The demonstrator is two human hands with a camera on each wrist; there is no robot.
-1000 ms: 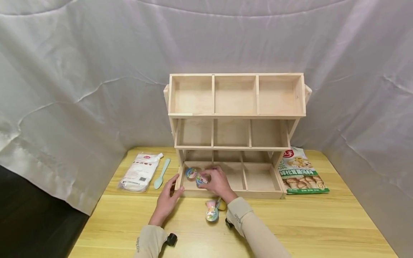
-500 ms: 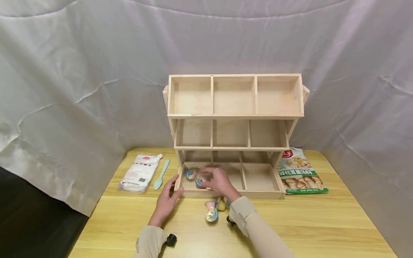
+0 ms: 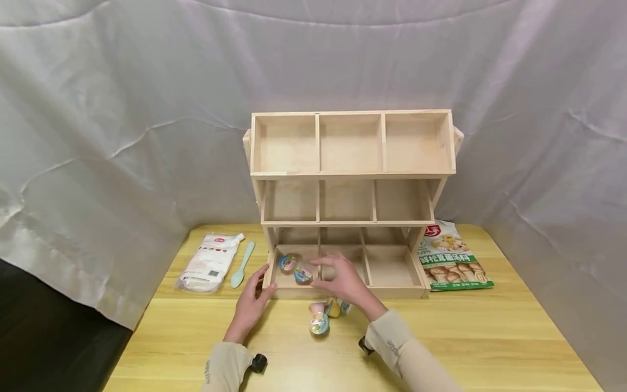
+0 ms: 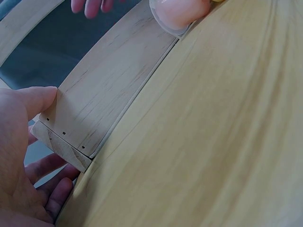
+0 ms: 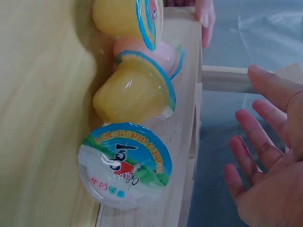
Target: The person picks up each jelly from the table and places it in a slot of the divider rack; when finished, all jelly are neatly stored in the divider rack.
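Two jelly cups, a nearer one point(image 3: 303, 274) and a farther one point(image 3: 287, 264), lie in the bottom left compartment of a three-tier wooden rack point(image 3: 350, 175). My right hand point(image 3: 346, 280) hovers just right of the nearer cup, fingers spread and holding nothing. At the bottom tier's front left corner, my left hand point(image 3: 249, 307) grips the wood, thumb point(image 4: 40, 99) on the front board and fingers around the side. Several more jelly cups lie on the table before the rack, among them a pink one point(image 3: 319, 321), a yellow one point(image 5: 135, 90) and one with a white lid point(image 5: 125, 165).
Left of the rack lie a white spouted pouch point(image 3: 210, 263) and a pale green spoon point(image 3: 242, 265). A mushroom soup packet point(image 3: 453, 258) leans by its right side. Grey cloth point(image 3: 147, 109) hangs behind the wooden table point(image 3: 465, 337).
My right hand has let go of the nearer jelly cup, spread its fingers and drawn a little to the right. The left hand stays at the corner.
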